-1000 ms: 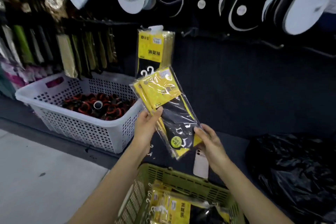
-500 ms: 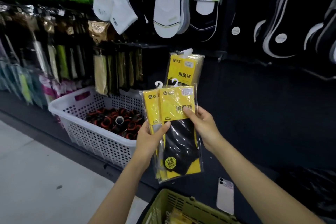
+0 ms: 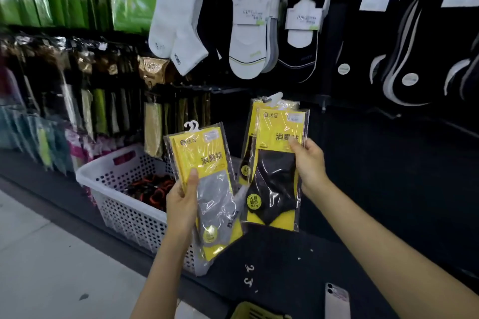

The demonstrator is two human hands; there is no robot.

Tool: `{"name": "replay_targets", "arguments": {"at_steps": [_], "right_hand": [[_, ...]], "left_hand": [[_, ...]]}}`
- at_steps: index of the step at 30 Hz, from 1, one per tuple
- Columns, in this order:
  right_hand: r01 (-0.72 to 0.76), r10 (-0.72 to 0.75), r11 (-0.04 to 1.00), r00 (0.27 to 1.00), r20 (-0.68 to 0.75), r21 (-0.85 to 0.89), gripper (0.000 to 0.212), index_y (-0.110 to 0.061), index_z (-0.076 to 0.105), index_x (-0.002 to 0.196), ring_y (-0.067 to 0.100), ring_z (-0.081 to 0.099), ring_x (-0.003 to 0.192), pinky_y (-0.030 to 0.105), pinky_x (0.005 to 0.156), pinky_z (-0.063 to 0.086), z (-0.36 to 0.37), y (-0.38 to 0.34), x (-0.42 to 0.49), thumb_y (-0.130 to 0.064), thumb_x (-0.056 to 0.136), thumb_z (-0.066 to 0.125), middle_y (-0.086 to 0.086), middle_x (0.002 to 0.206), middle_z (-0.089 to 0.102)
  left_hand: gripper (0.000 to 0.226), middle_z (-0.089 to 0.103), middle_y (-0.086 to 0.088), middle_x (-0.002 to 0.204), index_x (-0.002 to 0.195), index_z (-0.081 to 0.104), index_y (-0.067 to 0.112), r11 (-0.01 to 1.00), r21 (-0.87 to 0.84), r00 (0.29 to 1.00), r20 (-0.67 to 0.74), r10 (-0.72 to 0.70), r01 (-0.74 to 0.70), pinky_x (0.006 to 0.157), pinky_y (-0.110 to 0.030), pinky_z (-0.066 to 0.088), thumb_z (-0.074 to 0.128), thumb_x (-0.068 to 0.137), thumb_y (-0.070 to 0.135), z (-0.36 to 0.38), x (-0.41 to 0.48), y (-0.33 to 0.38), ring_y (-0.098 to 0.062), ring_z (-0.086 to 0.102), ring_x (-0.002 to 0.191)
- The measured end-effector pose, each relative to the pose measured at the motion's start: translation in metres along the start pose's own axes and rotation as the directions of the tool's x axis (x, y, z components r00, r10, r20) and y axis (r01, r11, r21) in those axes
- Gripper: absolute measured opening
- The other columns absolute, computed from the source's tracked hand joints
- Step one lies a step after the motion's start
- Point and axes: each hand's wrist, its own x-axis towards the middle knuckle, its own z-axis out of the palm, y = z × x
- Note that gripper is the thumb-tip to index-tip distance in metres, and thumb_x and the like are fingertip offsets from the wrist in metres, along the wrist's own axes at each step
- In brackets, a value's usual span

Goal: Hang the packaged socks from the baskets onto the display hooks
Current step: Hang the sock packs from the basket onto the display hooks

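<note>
The right grip (image 3: 308, 163) pinches the black sock pack (image 3: 274, 181); keep its top level and slide it onto the hook. The left grip (image 3: 181, 204) clamps the grey pack (image 3: 212, 189).

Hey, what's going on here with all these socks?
A person is stocking a sock display. The left hand grips a yellow grey sock pack in front of the white basket. The right hand pinches a black sock pack, held up against a matching hanging pack on the wall. Whether its hanger has caught the hook can't be told. A green basket sits at the bottom edge.
</note>
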Motion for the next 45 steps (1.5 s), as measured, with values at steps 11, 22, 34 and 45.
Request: {"name": "replay_targets", "arguments": {"at_steps": [11,22,34,45], "right_hand": [[0.008,-0.019,0.985,0.998,-0.061,-0.171,0.015,-0.012,0.063,0.098,0.018,0.059,0.092,0.029,0.079,0.047,0.035,0.017,0.054,-0.025,0.095,0.056,0.004,0.099,0.067],[-0.172,0.081,0.956,0.933,-0.35,-0.238,0.027,-0.011,0.057,0.098,0.01,0.053,0.074,0.019,0.056,0.04,0.016,0.051,0.045,-0.025,0.082,0.073,0.005,0.1,0.061],[-0.019,0.03,0.999,0.942,0.335,-0.038,0.024,-0.001,0.066,0.094,0.007,0.069,0.075,0.016,0.063,0.053,0.039,0.034,-0.046,-0.022,0.083,0.071,-0.001,0.085,0.073],[0.002,0.0,0.998,0.999,0.048,-0.055,0.012,-0.008,0.062,0.086,0.017,0.065,0.074,0.03,0.069,0.055,-0.001,0.024,-0.021,-0.014,0.094,0.057,0.01,0.082,0.071]], "left_hand": [[0.029,0.061,0.013,0.058,0.072,0.058,0.024,0.994,0.015,0.992,-0.068,0.105,-0.105,0.054,-0.015,0.046,0.051,0.09,0.046,-0.012,0.006,-0.002,0.002,0.056,0.056],[0.046,0.048,-0.002,0.066,0.074,0.047,0.008,1.0,0.019,0.998,-0.059,0.001,0.0,0.064,-0.026,0.041,0.052,0.086,0.052,-0.002,0.003,-0.001,-0.012,0.048,0.064],[0.027,0.075,0.004,0.082,0.091,0.07,0.02,0.995,-0.086,0.997,0.071,-0.042,0.048,0.057,-0.016,0.053,0.07,0.075,0.041,0.022,-0.013,0.001,-0.011,0.072,0.076],[0.024,0.039,0.021,0.07,0.07,0.045,0.039,0.996,0.078,0.999,-0.025,0.047,-0.045,0.06,-0.015,0.032,0.044,0.091,0.05,0.003,-0.003,0.01,0.009,0.04,0.058]]}}
